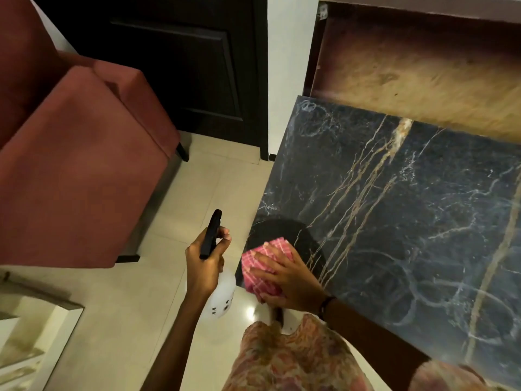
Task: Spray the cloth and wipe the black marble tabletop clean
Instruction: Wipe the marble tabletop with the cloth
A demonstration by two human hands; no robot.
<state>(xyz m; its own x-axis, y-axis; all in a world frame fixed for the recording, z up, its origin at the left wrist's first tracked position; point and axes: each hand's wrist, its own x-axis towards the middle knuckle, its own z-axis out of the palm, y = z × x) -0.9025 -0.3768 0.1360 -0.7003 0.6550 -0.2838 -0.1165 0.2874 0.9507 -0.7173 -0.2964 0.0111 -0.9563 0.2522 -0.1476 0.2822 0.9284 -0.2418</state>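
right hand point(284, 280) flat on pink cloth point(265, 266) — tabletop point(408, 207) corner, left hand point(205, 261) gripping spray bottle point(222, 294)

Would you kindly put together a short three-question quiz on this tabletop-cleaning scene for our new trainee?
1. True or false: the left hand holds the spray bottle over the floor, off the marble tabletop.
2. Multiple choice: where does the pink checked cloth lie? A) on the red sofa; B) at the tabletop's near left corner, under the right hand; C) on the floor tiles.
3. Fill in: the patch of marble around the cloth looks ____ than the rest of the top.

Key
1. True.
2. B.
3. Darker; it may be a wet or freshly wiped patch, though the picture cannot confirm that.
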